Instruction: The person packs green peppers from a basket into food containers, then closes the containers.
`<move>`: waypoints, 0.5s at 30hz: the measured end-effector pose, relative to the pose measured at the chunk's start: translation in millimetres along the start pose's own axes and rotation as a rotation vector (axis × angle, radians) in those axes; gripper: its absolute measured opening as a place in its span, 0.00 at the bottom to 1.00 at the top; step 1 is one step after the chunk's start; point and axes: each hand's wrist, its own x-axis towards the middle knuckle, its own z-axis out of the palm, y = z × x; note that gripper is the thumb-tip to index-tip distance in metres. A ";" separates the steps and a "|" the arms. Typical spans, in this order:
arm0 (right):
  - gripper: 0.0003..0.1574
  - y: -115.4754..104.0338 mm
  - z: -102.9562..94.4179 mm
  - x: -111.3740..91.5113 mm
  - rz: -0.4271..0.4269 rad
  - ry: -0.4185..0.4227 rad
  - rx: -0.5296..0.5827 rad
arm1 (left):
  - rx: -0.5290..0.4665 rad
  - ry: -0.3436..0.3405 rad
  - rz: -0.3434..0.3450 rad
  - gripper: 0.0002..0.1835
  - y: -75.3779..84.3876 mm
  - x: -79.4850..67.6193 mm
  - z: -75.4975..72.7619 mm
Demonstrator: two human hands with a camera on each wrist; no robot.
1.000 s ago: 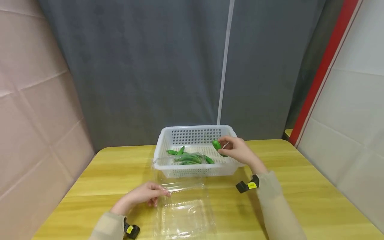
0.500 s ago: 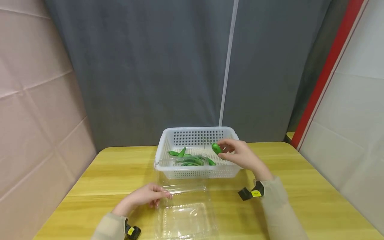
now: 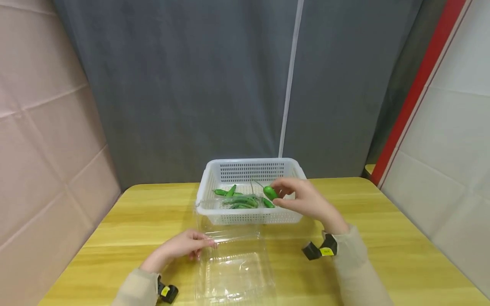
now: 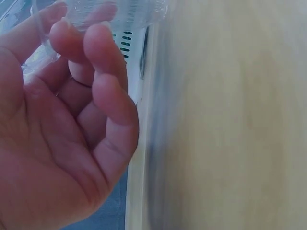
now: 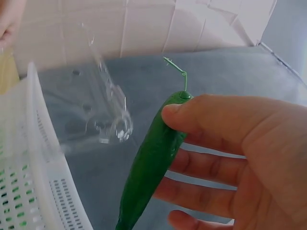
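Note:
My right hand [image 3: 302,199] pinches a green chili pepper [image 3: 270,193] between thumb and fingers, above the right part of a white perforated basket [image 3: 250,169]. In the right wrist view the pepper [image 5: 153,158] tilts, its thin bent stem upward. My left hand [image 3: 181,247] pinches the left edge of a clear plastic clamshell container [image 3: 237,272] that lies unfolded on the table. Its lid leans up against the basket's front. More green peppers [image 3: 231,191] lie in the basket, some seen through the clear lid.
A wooden table [image 3: 126,238] carries the basket and clamshell. A dark grey curtain [image 3: 191,93] hangs behind. A pale pink wall cover [image 3: 46,127] stands on the left and a white panel [image 3: 451,140] with a red strip on the right.
My right hand has carried the pepper a little left, bringing its stem toward the raised lid. The left hand keeps its hold on the clamshell's edge.

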 end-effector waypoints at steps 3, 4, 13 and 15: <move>0.18 -4.7 1.8 -2.4 -0.050 -0.019 -0.010 | -0.002 -0.014 -0.007 0.17 -2.2 0.4 1.7; 0.18 -6.6 2.1 -2.6 -0.070 -0.019 -0.012 | -0.001 -0.016 0.001 0.17 -2.8 1.0 1.7; 0.17 -26.0 13.0 2.4 -0.210 -0.130 0.055 | -0.002 -0.021 0.005 0.17 -0.1 1.2 -1.5; 0.16 -29.9 16.9 2.7 -0.208 -0.155 0.050 | 0.004 -0.015 0.008 0.16 -0.1 1.0 -2.0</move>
